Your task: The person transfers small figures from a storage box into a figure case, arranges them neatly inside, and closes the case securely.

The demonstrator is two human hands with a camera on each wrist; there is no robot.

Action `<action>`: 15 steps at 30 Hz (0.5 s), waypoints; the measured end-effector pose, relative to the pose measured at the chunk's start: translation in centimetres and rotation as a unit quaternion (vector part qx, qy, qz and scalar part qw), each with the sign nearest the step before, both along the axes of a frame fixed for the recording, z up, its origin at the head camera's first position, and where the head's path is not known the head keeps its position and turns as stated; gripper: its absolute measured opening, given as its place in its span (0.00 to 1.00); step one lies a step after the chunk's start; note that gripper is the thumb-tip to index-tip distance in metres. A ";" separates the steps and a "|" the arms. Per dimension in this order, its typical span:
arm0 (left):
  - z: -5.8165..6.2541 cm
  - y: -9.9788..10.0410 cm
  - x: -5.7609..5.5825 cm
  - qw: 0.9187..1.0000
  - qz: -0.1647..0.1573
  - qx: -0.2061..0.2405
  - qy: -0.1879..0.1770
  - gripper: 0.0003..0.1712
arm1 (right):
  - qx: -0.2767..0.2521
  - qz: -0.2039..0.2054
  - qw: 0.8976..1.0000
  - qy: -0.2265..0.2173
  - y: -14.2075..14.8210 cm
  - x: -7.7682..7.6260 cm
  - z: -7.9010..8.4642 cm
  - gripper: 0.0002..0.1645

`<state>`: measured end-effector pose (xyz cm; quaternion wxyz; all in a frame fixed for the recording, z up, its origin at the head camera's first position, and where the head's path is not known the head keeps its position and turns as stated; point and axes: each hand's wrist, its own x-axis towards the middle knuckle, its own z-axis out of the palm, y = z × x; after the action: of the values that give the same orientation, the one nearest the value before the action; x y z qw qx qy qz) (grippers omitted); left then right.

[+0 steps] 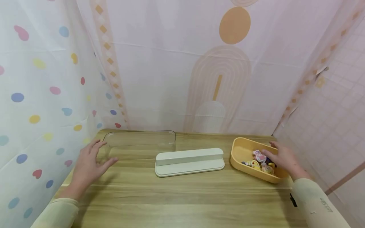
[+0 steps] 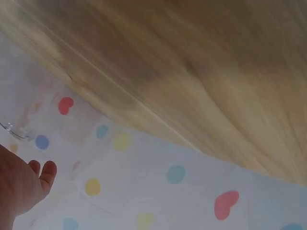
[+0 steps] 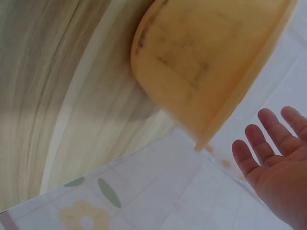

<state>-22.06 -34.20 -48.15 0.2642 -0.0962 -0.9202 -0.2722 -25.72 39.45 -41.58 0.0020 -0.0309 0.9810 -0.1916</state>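
"Head view: progress?"
"Barely started, seemingly: small colourful figurines (image 1: 260,157) lie in the yellow plastic tray (image 1: 241,153); the clear plastic box (image 1: 139,139) stands behind the pale-green stepped base (image 1: 189,162). My left hand (image 1: 87,162) and right hand (image 1: 285,158) spread wide, holding nothing."

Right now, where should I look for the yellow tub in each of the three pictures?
Head view: yellow tub on the right side, below mid-height, with the right hand at its right end.
Left wrist view: not in it.
Right wrist view: at the top, right of centre, cut off by the upper edge.
Shared landmark: the wooden table, in all three pictures.
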 end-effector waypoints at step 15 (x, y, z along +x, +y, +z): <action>0.0 5.0 0.6 0.998 -0.033 -0.005 0.048 0.43 | -0.006 0.025 1.000 0.003 -1.9 -0.3 -0.1 0.46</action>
<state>-21.45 -29.24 -48.15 0.2990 -0.1407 -0.9041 -0.2710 -26.03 37.60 -41.71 0.0037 -0.0562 0.9788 -0.1968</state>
